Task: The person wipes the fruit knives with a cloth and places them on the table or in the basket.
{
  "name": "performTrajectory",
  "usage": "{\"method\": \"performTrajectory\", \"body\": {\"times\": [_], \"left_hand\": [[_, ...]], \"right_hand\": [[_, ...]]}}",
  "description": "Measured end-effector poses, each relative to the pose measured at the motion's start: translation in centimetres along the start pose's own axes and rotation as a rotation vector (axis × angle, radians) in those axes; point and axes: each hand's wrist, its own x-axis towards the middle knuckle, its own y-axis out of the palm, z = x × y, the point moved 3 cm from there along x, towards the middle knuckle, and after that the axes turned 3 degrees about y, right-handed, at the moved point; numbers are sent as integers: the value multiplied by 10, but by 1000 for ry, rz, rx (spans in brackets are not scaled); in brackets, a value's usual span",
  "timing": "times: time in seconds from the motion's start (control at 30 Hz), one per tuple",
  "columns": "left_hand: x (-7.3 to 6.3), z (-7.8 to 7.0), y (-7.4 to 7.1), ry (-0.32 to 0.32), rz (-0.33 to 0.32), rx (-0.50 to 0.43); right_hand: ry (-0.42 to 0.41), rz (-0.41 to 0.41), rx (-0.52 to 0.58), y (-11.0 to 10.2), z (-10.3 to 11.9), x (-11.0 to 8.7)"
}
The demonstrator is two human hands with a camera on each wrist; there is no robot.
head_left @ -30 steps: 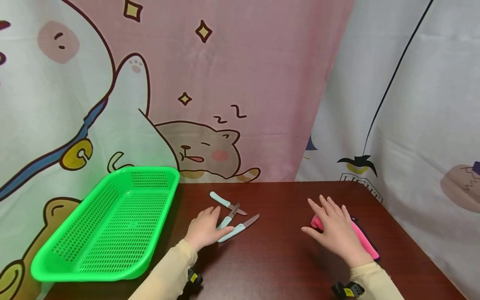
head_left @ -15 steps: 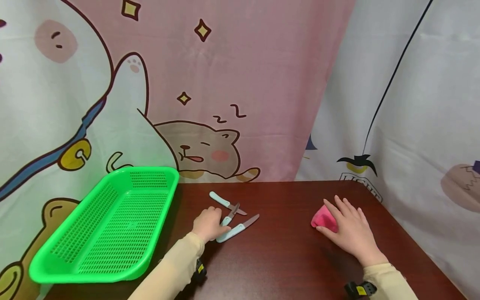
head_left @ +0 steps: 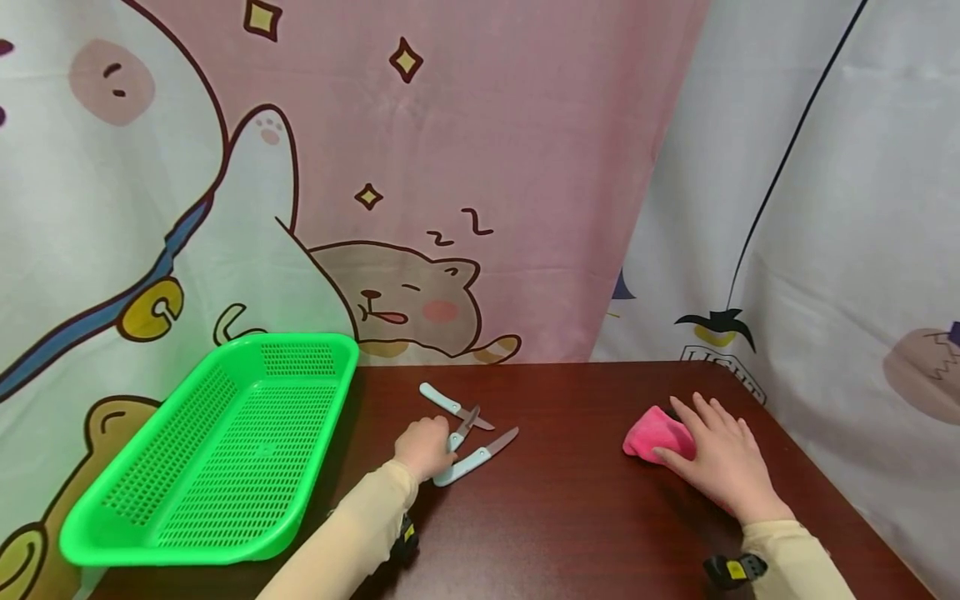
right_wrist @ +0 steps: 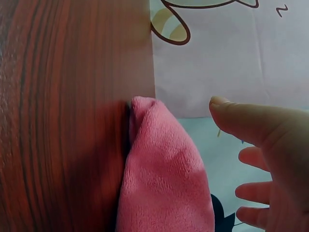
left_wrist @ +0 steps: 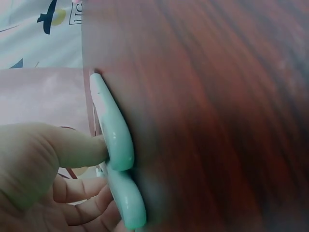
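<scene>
Left hand (head_left: 424, 448) is clamped on the middle knife (head_left: 459, 434), thumb and fingers curled round its pale handle; part of the thumb is hidden in the left wrist view. Near knife (head_left: 478, 458) lies just right of that hand, handle end toward the person, blade pointing away and right. Far knife (head_left: 453, 407) is just beyond the same hand, its blade crossing the middle knife's blade. All three are on the counter (head_left: 555, 475). Green basket (head_left: 180, 552) sits left of the left hand, well apart from it. Right hand (head_left: 722, 462) has its fingers apart, holding nothing; pink cloth (head_left: 654, 435) is just left of it, crumpled on the counter, with a gap to the thumb in the right wrist view. Printed curtain (head_left: 540, 167) hangs beyond both hands.
</scene>
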Motion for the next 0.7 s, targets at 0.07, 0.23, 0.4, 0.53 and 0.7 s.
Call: {"method": "performTrajectory", "body": {"times": [0.07, 0.23, 0.4, 0.53, 0.7], "left_hand": [[1, 0, 1, -11, 8, -13], [1, 1, 2, -5, 24, -40], [1, 1, -1, 20, 41, -64], [1, 0, -4, 39, 52, -92], [2, 1, -6, 60, 59, -151]], "right_hand": [[7, 12, -2, 0, -1, 1], [18, 29, -8, 1, -5, 3], [16, 32, -13, 0, -8, 5], [15, 33, -17, -1, -10, 6], [17, 48, -23, -2, -13, 7]]}}
